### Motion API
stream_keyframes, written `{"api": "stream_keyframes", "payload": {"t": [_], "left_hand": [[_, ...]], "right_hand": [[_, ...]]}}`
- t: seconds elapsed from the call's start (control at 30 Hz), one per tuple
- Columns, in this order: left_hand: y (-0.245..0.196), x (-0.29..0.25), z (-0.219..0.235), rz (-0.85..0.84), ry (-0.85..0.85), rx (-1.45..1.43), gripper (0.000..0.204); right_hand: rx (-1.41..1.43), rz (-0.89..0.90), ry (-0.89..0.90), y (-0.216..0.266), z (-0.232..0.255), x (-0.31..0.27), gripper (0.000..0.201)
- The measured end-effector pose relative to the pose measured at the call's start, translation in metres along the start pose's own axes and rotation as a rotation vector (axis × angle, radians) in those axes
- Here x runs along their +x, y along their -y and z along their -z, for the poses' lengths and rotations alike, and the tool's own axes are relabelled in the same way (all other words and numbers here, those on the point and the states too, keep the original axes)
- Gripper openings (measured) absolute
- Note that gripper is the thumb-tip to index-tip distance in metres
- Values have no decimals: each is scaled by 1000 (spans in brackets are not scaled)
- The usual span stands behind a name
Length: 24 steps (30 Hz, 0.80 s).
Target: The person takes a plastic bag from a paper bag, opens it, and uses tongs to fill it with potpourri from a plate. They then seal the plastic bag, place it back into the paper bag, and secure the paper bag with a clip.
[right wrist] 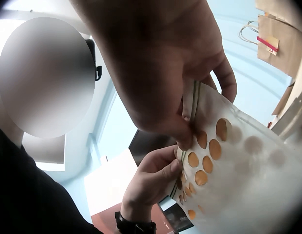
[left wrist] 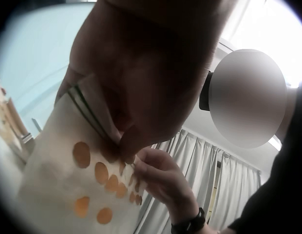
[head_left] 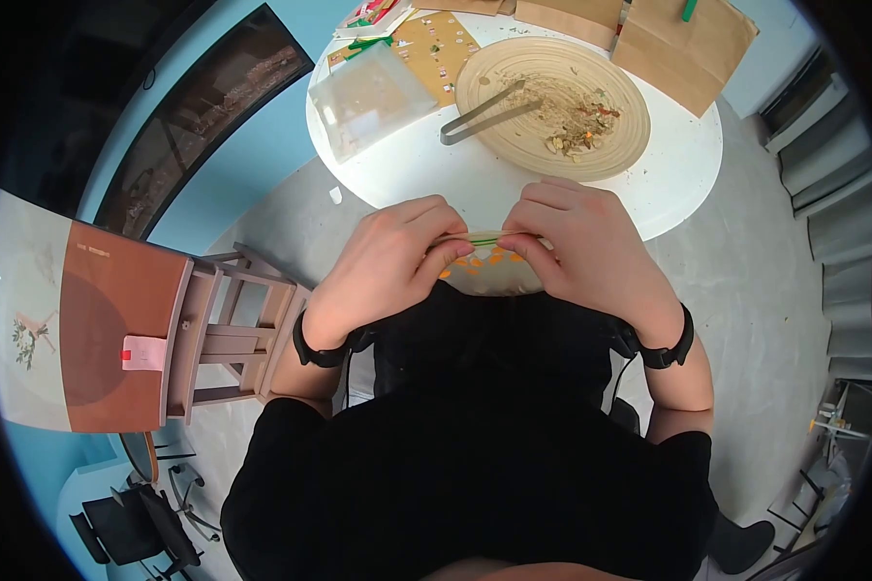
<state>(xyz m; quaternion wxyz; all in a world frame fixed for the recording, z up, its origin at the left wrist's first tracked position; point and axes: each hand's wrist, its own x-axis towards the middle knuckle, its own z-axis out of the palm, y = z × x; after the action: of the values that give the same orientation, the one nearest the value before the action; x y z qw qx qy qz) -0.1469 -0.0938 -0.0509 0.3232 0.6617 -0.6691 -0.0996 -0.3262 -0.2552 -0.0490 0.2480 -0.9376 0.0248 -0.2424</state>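
Note:
A frosted zip bag (head_left: 484, 278) with orange dots and a green seal strip hangs in front of the black-clad torso. My left hand (head_left: 386, 250) pinches the left part of its top edge between thumb and fingers. The right hand (head_left: 583, 242) pinches the same edge a short way to the right. Both thumbs lie along the green strip, close together. In the right wrist view, the bag (right wrist: 248, 180) spreads out below the hands, its dotted face showing. The left wrist view shows the bag's pale side (left wrist: 53, 170) beneath the left hand.
A white round table (head_left: 407, 179) stands ahead, with a round woven tray (head_left: 638, 126) of dried scraps. Metal tongs (head_left: 475, 126) lean over the tray's left rim. A translucent pouch (head_left: 370, 102) lies left of it; brown paper bags (head_left: 688, 53) stand behind.

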Motion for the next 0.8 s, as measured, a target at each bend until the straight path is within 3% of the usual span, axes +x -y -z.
{"api": "stream_keyframes", "payload": {"t": [0.1, 0.17, 0.27, 0.47, 0.57, 0.67, 0.8], "left_hand": [[3, 1, 0, -90, -29, 67, 7], [1, 2, -4, -110, -64, 80, 9], [-4, -1, 11, -7, -6, -8, 9], [12, -8, 14, -107, -25, 60, 8], [14, -10, 14, -75, -66, 41, 12], [18, -17, 29, 92, -59, -8, 10], [25, -27, 21, 61, -148, -18, 7]], "right_hand": [[-154, 38, 15, 12, 0, 2, 12], [-161, 72, 17, 12, -2, 5, 13], [-151, 66, 41, 11, 2, 7, 14], [-111, 35, 81, 13, -9, 13, 13], [-97, 99, 90, 12, -15, 20, 15], [-70, 106, 83, 9, -13, 23, 16], [-89, 63, 155, 13, -17, 26, 13]]}}
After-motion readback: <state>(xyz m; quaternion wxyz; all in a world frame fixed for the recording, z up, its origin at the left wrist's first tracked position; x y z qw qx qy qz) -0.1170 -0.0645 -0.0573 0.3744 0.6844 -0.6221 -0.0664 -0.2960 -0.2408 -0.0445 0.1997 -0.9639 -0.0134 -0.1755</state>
